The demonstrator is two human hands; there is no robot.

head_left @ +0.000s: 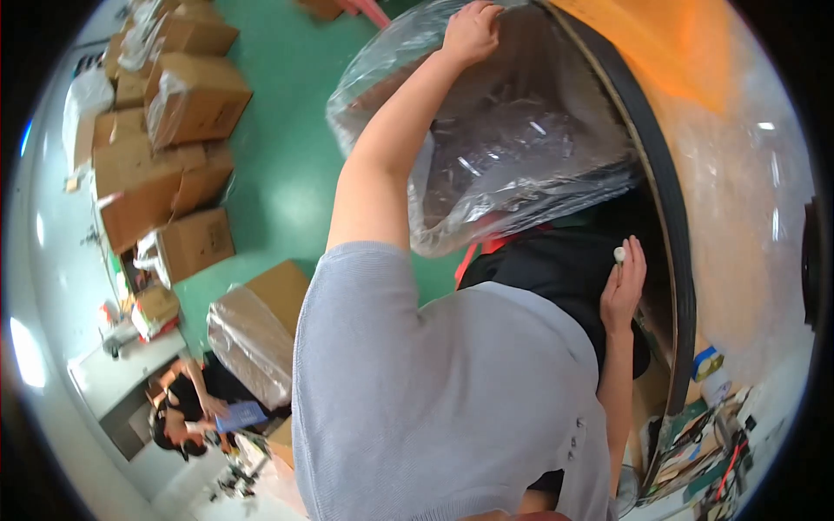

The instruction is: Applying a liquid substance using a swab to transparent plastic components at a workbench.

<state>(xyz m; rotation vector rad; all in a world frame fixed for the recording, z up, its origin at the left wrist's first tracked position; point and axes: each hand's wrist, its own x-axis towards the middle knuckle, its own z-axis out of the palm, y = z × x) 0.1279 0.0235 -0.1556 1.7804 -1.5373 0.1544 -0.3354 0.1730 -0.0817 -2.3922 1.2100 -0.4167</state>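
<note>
No words, numbers or signs can be read. In the upper left of the frame, a large brown cardboard box (204, 91) bears small dark marks on its side, too small and blurred to make out. Below it, toward the left, another brown box (200, 247) has a similar faint dark mark, equally unclear. At the lower right, a round blue and yellow item (707, 364) shows its colours only. Beneath that, a cluttered pile (708, 451) is too blurred to tell whether any lettering shows.
</note>
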